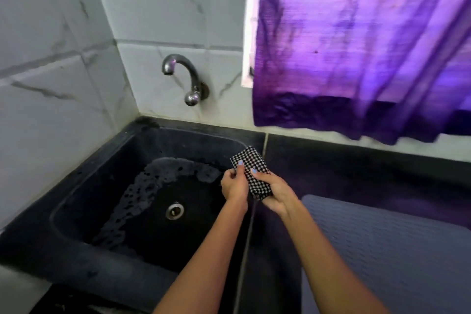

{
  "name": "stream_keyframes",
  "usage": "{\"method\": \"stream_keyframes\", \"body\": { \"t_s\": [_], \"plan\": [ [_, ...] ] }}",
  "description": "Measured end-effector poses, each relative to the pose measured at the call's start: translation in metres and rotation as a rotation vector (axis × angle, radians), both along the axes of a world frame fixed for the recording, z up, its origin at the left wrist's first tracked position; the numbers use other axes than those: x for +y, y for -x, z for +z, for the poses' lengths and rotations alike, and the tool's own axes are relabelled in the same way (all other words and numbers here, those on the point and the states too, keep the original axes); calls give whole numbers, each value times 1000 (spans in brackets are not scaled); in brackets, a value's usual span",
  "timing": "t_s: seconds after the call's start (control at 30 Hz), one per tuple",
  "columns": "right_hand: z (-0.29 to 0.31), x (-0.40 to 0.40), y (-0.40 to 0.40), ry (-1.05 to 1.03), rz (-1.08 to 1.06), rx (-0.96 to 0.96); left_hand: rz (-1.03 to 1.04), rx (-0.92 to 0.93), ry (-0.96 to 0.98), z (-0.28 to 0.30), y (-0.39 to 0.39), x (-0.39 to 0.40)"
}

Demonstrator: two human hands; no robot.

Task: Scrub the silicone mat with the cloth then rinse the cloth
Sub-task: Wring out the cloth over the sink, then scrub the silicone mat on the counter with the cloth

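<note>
over black sink edge, left hand and right hand both pinch checked cloth beside grey mat.

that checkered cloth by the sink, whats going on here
A person holds the folded black-and-white checkered cloth in both hands, left hand and right hand, over the right edge of the black sink. The wall tap shows no running water, though the basin floor looks wet around the drain. The grey silicone mat lies flat on the dark counter to the right, untouched at this moment.
</note>
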State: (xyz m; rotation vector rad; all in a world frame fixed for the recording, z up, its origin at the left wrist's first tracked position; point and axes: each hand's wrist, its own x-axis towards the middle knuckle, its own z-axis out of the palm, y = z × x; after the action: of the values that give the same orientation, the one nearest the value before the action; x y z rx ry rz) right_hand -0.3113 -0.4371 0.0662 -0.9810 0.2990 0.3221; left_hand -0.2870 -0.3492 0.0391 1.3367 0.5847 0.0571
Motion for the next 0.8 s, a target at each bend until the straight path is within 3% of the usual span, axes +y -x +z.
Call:
{"method": "stream_keyframes", "body": {
  "t_s": [0.23, 0.43, 0.5, 0.6, 0.67, 0.73, 0.8],
  "plan": [
    [-2, -110, 100, -86, -104, 47, -429, -68, -455, -5, 79, -65],
    [1, -181, 138, -73, -222, -8, -584, -258, -825, -11, 110, -66],
    [1, -183, 135, 202, -257, -54, -600, -275, -911, -16, 111, -66],
    [1, -161, 127, 1119, -275, -215, -718, -278, -1045, -25, 108, -74],
    [-13, -140, 131, 1611, -73, -285, -832, -295, -1150, -34, 107, -80],
    [-36, -120, 140, 1866, 168, -296, -915, -301, -1274, -44, 104, -81],
    [-55, -104, 151, 1935, 304, -255, -973, -286, -1372, -56, 100, -76]
  ]
}}
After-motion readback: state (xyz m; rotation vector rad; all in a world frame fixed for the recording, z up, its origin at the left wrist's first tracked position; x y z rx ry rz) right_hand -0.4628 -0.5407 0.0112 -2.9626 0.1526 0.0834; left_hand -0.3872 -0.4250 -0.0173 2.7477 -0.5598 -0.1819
